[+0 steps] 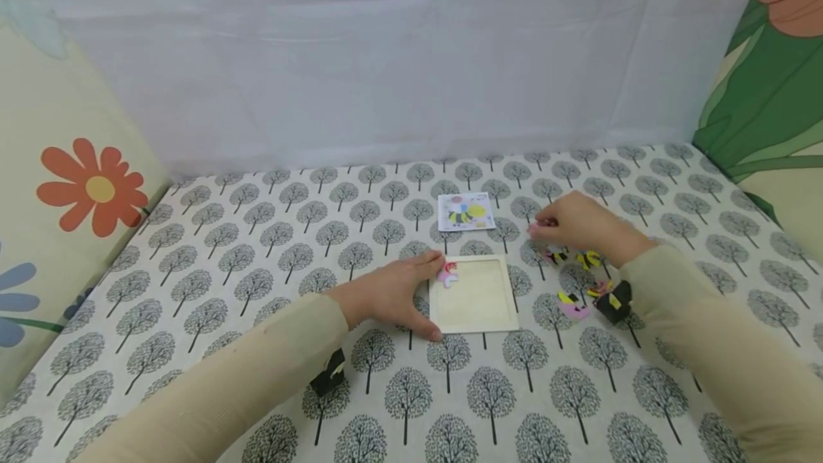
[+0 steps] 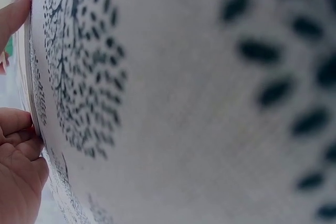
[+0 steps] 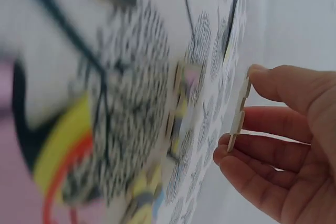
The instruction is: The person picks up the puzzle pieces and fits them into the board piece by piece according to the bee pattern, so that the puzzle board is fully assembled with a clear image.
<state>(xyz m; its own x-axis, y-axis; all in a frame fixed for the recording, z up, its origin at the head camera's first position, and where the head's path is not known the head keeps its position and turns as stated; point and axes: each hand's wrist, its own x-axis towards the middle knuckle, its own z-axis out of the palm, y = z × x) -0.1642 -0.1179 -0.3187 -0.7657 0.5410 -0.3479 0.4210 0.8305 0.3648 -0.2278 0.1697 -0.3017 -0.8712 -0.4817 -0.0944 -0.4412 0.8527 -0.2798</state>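
Observation:
My left hand (image 1: pixel 392 295) grips the left side of a pale square puzzle tray (image 1: pixel 479 302), fingers at its upper corner and thumb near the lower one. In the left wrist view, its thumb and curled fingers touch the tray's edge. One pink-and-red puzzle piece (image 1: pixel 447 275) lies in the tray's upper left corner. To the right, my right hand (image 1: pixel 579 227) is raised slightly above the cloth and pinches a thin puzzle piece (image 3: pixel 239 109) between thumb and fingertips. The right wrist view shows that piece edge-on, so its picture is hidden.
Behind the tray lies a picture card (image 1: pixel 466 212) with a bee on it. Several loose puzzle pieces (image 1: pixel 588 260), yellow, black and pink, are scattered beneath my right forearm. A tree-print cloth (image 1: pixel 360 256) covers the table, and a white sheet (image 1: pixel 386 84) hangs behind.

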